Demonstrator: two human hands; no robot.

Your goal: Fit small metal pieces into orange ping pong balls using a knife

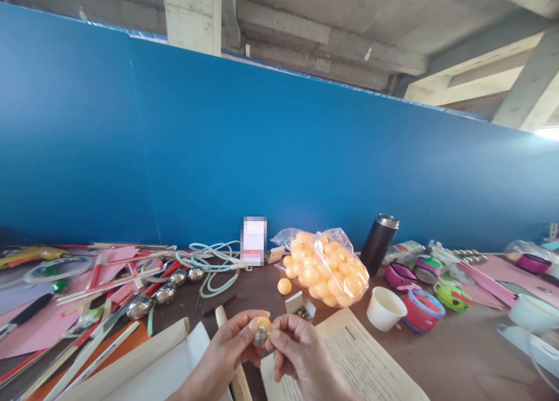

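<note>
Between the thumb and fingers of my left hand [231, 346] is a small orange ball [264, 322] whose near side is covered in silvery, speckled material. My right hand [301, 354] is closed in a pinch right beside the ball; whatever its fingertips hold is too small to name. Just behind the hands stands a small open white box [299, 305] with dark little pieces inside. A loose orange ball [284, 286] lies farther back, near a clear plastic bag [325, 267] full of orange balls. Under my right hand is a printed sheet [362, 348].
Paper cup [386, 309], black bottle [379, 244] and colourful small tubs [423, 311] stand to the right. A pale coiled cord [218, 273], shiny silver balls [165, 294], sticks and pink paper [39, 331] clutter the left. A blue partition [262, 139] rises behind the table.
</note>
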